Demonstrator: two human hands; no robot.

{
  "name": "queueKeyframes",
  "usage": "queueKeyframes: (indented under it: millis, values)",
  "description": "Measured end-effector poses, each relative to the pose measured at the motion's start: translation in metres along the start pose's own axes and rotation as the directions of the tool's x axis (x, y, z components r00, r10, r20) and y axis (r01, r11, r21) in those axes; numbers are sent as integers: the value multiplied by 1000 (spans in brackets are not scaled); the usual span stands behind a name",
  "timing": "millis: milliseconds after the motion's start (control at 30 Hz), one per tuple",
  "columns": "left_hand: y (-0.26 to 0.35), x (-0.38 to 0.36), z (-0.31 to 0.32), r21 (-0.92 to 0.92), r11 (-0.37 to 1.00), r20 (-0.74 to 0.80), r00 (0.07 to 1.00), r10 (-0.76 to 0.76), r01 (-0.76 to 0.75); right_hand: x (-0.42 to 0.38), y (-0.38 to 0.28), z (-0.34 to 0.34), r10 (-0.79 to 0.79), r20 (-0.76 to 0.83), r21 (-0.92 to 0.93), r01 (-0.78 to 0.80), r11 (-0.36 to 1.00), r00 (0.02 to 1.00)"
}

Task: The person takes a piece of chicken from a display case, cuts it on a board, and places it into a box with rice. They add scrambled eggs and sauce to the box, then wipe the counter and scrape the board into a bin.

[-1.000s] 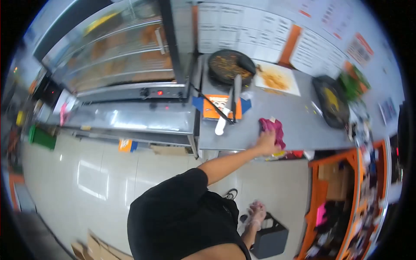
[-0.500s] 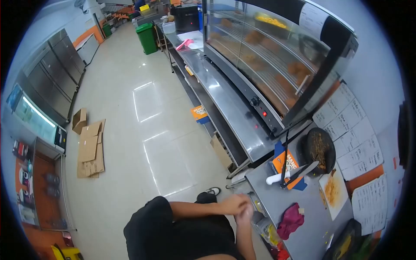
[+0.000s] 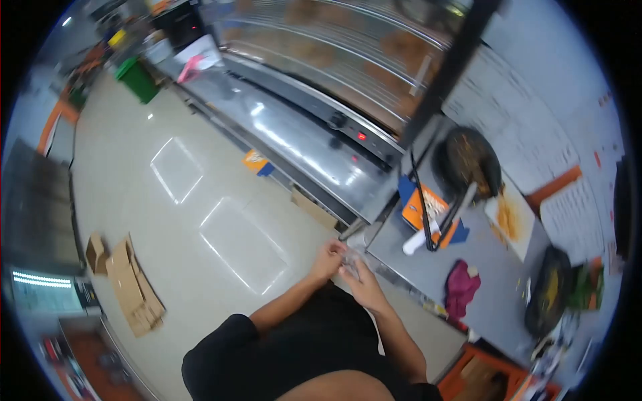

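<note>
My left hand (image 3: 327, 261) and my right hand (image 3: 365, 286) are close together in front of my body, beside the corner of the steel table. A small piece of thin see-through plastic (image 3: 352, 258) shows between them; blur hides its exact shape. The left fingers are pinched at its left side. My right fingers and thumb close on it from the other side. On the table to the right lie a dark red cloth (image 3: 461, 289), a white-handled knife (image 3: 419, 239) and an orange and blue box (image 3: 428, 208).
A heated glass display cabinet (image 3: 321, 60) stands on the steel counter (image 3: 287, 137). A dark round pan (image 3: 471, 160) and a stained white board (image 3: 511, 217) sit at the wall. Flattened cardboard (image 3: 132, 291) lies on the floor; a green bin (image 3: 137, 80) stands farther back.
My hands were clasped together lower down; now they are raised, farther forward and slightly apart, with see-through plastic visible between them. The view has turned and shifted.
</note>
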State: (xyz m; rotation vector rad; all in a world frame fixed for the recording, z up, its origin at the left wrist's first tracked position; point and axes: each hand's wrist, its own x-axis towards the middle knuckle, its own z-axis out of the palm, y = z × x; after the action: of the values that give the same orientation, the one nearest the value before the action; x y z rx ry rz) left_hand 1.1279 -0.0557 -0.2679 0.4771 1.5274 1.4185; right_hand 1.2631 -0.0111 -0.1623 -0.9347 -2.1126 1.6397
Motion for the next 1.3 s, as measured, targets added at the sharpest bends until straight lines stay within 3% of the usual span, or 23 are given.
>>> queueKeyframes:
  millis: [67, 167, 200, 267, 333, 400, 433, 467, 500, 533, 567, 600, 667, 700, 767, 933, 1000, 1033, 1067, 1133, 1233, 1267, 1300]
  values:
    - [41, 6, -6, -80, 996, 89, 995, -35, 42, 9, -20, -1, 183, 36, 538, -173, 825, 982]
    - [122, -14, 4, -121, 982, 260, 959, -112, 147, 33, 8, 4, 236, -9, 665, -170, 727, 972]
    - [114, 2, 0, -89, 981, 299, 944, -139, 172, 36, 12, 2, 262, -49, 685, -159, 711, 964]
    - [82, 45, -14, 217, 969, 339, 940, 35, -114, 38, 13, 1, 153, 63, 631, -158, 760, 986]
    - [76, 79, -18, 232, 963, 355, 934, 49, -138, 33, 26, 9, 180, -163, 603, -46, 796, 970]
    - [78, 119, -13, 277, 940, 275, 954, 123, -201, 17, -5, -13, 7, -210, 423, 84, 902, 978]
    - [75, 148, -13, 110, 929, 195, 925, 327, -352, 9, -14, -22, -21, -228, 376, 108, 920, 973]
    - [86, 177, -9, -8, 957, 69, 955, 290, -290, -1, -17, -33, 4, -286, 373, 107, 922, 958]
    - [89, 213, -5, 170, 884, -286, 837, 467, -435, -9, -19, -39, -28, -299, 346, 136, 928, 954]
    - [97, 243, -17, 568, 720, -352, 673, 650, -398, -17, -20, -43, -61, -302, 321, 162, 933, 951]
    - [105, 264, -22, 733, 530, -278, 523, 806, -426, -25, -16, -48, -49, -342, 317, 164, 934, 938]
    - [108, 272, -9, 784, 485, -252, 514, 820, -387, -37, -9, -52, 38, -349, 410, 116, 905, 937]
    - [96, 281, 12, 864, 195, 165, 627, 761, -464, -60, 10, -52, 135, -359, 506, 71, 860, 924]
    - [92, 282, 16, 857, 192, 181, 628, 757, -479, -70, 23, -49, 191, -437, 552, 95, 829, 879]
    - [89, 280, 32, 932, -213, 361, 751, 553, -292, -87, 27, -54, 319, -571, 553, 68, 830, 756]
    - [81, 303, 48, 974, -177, 207, 868, 451, -140, -112, 66, -77, 427, -753, 463, -58, 884, 501]
    - [96, 295, 71, 990, -139, 23, 943, 333, 25, -120, 60, -108, 344, -864, 297, -178, 938, 367]
    - [97, 295, 75, 993, -109, -13, 956, 292, 47, -121, 62, -123, 281, -901, 254, -121, 959, 330]
    - [95, 294, 77, 988, -137, -25, 957, 288, 67, -124, 65, -140, 281, -901, 253, -124, 959, 331]
    - [71, 301, 73, 992, -50, -78, 859, 506, 120, -126, 74, -172, 136, -929, 94, -137, 986, 344]
    - [58, 283, 70, 983, -33, -142, 863, 485, 180, -125, 87, -210, 96, -899, 51, -115, 992, 427]
    - [71, 249, 82, 990, -36, -101, 855, 508, 137, -129, 94, -218, 127, -873, 80, -118, 990, 471]
    - [67, 236, 73, 995, 95, -73, 824, 561, 23, -132, 110, -225, 136, -831, 85, -119, 989, 539]
